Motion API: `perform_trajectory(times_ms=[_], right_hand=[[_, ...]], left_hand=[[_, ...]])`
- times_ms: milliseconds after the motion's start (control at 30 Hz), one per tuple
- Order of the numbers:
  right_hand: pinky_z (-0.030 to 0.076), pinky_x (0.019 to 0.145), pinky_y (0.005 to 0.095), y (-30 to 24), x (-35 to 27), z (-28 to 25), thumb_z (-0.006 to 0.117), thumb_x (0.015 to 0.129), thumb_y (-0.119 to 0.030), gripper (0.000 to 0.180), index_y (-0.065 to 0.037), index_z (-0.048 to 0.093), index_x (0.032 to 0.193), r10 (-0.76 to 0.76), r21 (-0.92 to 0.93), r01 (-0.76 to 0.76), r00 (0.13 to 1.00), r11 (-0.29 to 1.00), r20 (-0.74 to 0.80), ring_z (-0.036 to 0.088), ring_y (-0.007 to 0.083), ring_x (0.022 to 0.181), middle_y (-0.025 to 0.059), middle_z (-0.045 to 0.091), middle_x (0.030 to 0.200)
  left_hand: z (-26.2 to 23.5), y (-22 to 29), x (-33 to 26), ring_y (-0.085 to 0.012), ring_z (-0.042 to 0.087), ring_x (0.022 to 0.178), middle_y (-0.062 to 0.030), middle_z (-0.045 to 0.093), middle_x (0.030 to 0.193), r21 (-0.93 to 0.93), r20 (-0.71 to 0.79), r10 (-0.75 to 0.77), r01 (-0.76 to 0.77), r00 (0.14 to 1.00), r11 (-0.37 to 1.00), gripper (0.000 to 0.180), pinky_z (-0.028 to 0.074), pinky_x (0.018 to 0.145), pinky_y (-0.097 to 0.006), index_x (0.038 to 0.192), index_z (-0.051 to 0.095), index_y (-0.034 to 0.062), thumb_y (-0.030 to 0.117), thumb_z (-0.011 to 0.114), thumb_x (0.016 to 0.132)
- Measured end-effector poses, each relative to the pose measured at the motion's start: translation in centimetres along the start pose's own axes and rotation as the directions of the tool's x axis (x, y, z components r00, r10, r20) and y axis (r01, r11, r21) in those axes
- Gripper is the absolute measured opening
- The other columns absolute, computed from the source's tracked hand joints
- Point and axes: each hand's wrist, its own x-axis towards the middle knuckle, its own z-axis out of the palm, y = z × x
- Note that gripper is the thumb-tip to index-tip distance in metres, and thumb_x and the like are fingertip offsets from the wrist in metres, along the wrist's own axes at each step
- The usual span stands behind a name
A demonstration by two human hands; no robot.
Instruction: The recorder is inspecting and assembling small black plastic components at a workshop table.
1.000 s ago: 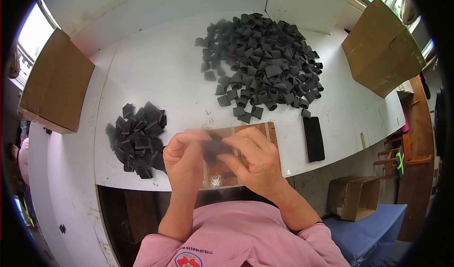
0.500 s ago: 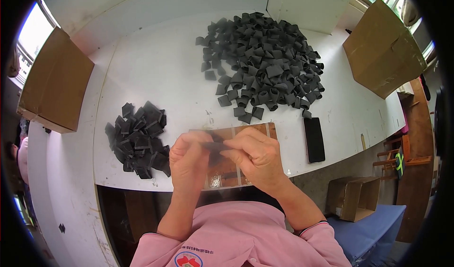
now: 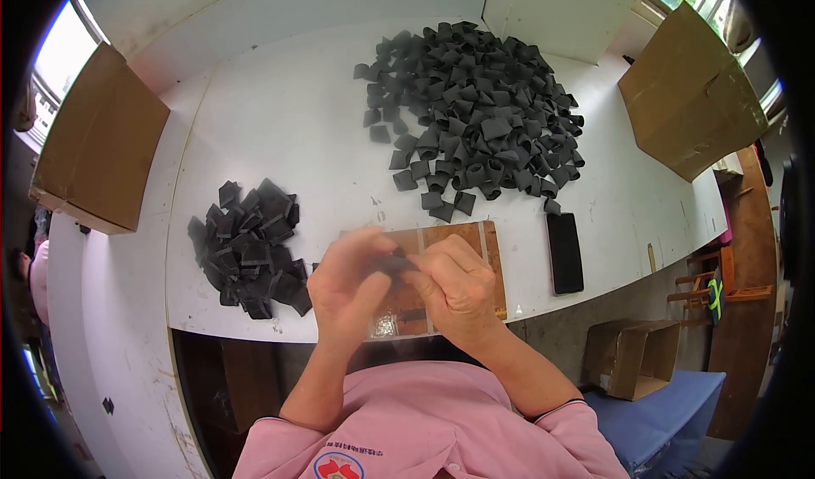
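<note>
Above a brown board (image 3: pixel 492 267), my two hands meet at a small black fabric piece (image 3: pixel 392 263). The thumb and bent fingers of my right hand (image 3: pixel 458 288) pinch its right end. My left hand (image 3: pixel 346 288) is curved around the other end, thumb apart from the fingers. Motion blurs its fingertips, so whether they grip the piece is unclear. Left of my hands lies a pile of flat, folded black pieces (image 3: pixel 253 250). Farther off, a larger heap of short black fabric tubes (image 3: pixel 475 110) spreads over the white table (image 3: pixel 289 114).
A black phone (image 3: pixel 564 253) lies right of the board. Cardboard boxes stand at the left (image 3: pixel 106 144) and far right (image 3: pixel 692 93). An open carton (image 3: pixel 632 358) rests below the table's right edge, by a blue cloth-like surface (image 3: pixel 671 407).
My left hand has loosened from a pinch, its thumb and fingers spreading apart around the black piece. My right hand has turned slightly and still pinches it.
</note>
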Motion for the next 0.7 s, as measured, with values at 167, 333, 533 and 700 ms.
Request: perform_trajectory(times_ms=[167,333,533,700], right_hand=[[0.041,0.050,0.0316,-0.9,0.6,-0.8,0.068,0.065,-0.006,0.016,-0.002,0.057,0.076,0.051,-0.009,-0.050,0.997,0.999,0.054,0.051,0.0224,0.062,0.0067,0.050,0.068],[0.041,0.049,0.0317,-0.8,0.3,-0.4,0.068,0.065,-0.006,0.016,-0.003,0.056,0.074,-0.028,-0.087,0.030,0.999,0.996,0.032,0.051,0.0218,0.061,0.0061,0.050,0.068],[0.040,0.048,0.0318,0.2,0.2,0.6,0.067,0.066,-0.006,0.014,-0.003,0.055,0.073,-0.080,-0.087,0.075,0.995,0.993,-0.060,0.049,0.0229,0.058,0.0056,0.050,0.067],[0.037,0.048,0.0245,-0.5,2.8,-2.7,0.061,0.076,-0.007,0.008,-0.001,0.056,0.074,0.337,0.306,-0.392,0.916,0.868,0.218,0.048,0.0110,0.052,0.0040,0.053,0.060]], left_hand=[[-0.3,0.5,0.9,-0.0146,0.051,0.074,-0.0076,0.057,0.077,0.529,0.229,0.181,-0.278,0.957,0.802,0.008,0.040,0.065,-0.024,0.081,0.060,-0.0023,0.002,0.063,0.074],[-0.2,-1.0,0.6,-0.0138,0.049,0.070,-0.0065,0.055,0.074,0.353,0.149,0.214,-0.254,0.965,0.900,0.006,0.039,0.061,-0.023,0.080,0.059,-0.0019,0.002,0.063,0.076],[-0.4,-1.9,0.1,-0.0097,0.049,0.070,-0.0053,0.056,0.079,0.368,0.096,0.209,-0.230,0.973,0.901,0.011,0.039,0.063,-0.020,0.087,0.058,-0.0019,0.005,0.061,0.079],[-2.6,-2.7,-1.9,-0.0057,0.049,0.069,-0.0012,0.054,0.079,0.351,-0.225,0.045,0.038,0.973,0.936,0.020,0.039,0.063,-0.017,0.101,0.051,-0.0021,0.004,0.056,0.082]])
